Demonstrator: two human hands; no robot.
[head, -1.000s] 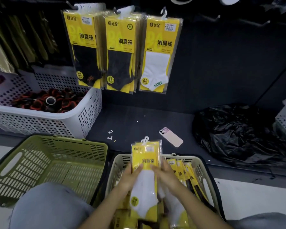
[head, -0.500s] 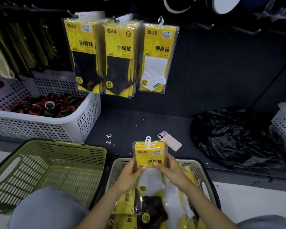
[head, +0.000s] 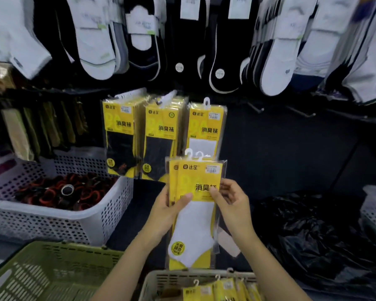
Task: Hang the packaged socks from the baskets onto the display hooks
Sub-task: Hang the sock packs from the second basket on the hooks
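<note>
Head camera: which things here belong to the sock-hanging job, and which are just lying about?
Job: white-sock packs in left hand and right hand; hung yellow packs; beige basket of spare packs.
Lying about: green basket, no packs showing; white basket of hair ties; black plastic bag.

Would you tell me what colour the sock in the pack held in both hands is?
The sock is white; the head view shows it best.

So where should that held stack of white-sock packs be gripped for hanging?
Grip the packs by their side edges at mid-height, one hand from each side, as the left hand and right hand do. They stand upright and flat, and this leaves the white hanger tabs on top free.
</note>
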